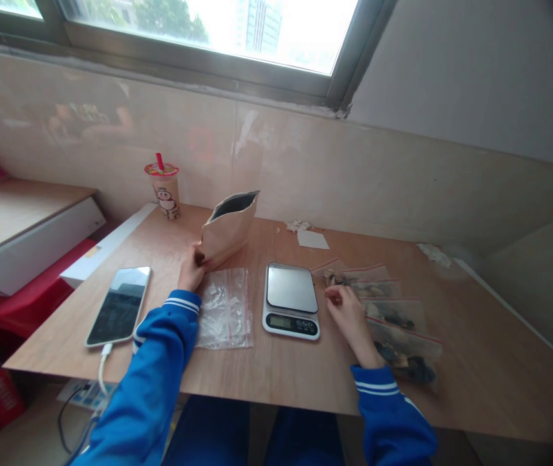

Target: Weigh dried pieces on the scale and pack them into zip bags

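My left hand (191, 268) is closed on the lower left edge of a brown kraft paper bag (227, 234), which stands upright with its mouth gaping. Just in front of the bag lies a stack of clear zip bags (225, 310). A white kitchen scale (292, 301) with a bare steel plate sits between my hands; its display is unreadable. To its right, my right hand (348, 314) has its fingers curled together in a pinch. Whatever they hold, if anything, is hidden. Beside that hand, several filled zip bags (405, 359) with dark and tan pieces overlap in a row.
A phone (118, 307) with a white charging cable (103, 369) lies at the left. A drink cup with a red straw (165, 194) stands by the wall. Behind the scale are a white paper slip (313, 239) and crumpled tissue (298, 226); more tissue (434, 254) lies farther right.
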### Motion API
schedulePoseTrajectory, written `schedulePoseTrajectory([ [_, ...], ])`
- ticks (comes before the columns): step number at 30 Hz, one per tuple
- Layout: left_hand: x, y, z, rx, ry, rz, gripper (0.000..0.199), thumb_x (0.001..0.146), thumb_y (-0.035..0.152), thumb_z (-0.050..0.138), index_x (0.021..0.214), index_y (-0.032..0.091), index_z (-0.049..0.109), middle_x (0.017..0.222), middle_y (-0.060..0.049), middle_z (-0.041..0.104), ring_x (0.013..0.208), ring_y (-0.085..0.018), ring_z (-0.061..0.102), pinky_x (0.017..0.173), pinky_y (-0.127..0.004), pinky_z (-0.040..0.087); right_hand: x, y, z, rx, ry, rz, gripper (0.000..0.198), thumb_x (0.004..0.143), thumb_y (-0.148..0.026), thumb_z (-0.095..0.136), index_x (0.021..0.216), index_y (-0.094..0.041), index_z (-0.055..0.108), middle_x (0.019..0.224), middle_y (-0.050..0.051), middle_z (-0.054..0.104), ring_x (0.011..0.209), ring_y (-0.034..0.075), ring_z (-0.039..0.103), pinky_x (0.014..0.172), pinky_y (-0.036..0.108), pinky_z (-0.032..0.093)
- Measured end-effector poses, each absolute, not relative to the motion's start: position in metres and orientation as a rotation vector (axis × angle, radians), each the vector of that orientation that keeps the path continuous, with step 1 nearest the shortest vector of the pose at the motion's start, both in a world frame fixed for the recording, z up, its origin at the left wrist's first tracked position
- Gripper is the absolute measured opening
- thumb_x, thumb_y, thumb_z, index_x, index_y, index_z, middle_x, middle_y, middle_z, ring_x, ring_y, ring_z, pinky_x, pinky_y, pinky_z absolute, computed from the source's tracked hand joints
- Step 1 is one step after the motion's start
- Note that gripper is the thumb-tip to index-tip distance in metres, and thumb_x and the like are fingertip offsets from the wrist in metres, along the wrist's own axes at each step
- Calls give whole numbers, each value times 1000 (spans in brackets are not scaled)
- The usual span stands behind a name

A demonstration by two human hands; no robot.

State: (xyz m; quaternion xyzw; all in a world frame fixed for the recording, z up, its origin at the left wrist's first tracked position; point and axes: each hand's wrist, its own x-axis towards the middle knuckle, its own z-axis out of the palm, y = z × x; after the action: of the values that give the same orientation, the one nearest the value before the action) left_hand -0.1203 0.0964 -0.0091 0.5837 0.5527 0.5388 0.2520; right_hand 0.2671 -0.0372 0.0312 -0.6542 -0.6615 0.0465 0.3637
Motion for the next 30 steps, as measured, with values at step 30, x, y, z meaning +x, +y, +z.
schedulePoseTrajectory([
  [30,-109,90,-10,1609,1281,1604,30,73,21,58,101,19,68,114,-8,68,114,-25,59,101,-40,43,123,-32,139,-1344,-2316,46,19,88,-12,50,83,-20,67,89,8,72,86,23,65,77,35,48],
])
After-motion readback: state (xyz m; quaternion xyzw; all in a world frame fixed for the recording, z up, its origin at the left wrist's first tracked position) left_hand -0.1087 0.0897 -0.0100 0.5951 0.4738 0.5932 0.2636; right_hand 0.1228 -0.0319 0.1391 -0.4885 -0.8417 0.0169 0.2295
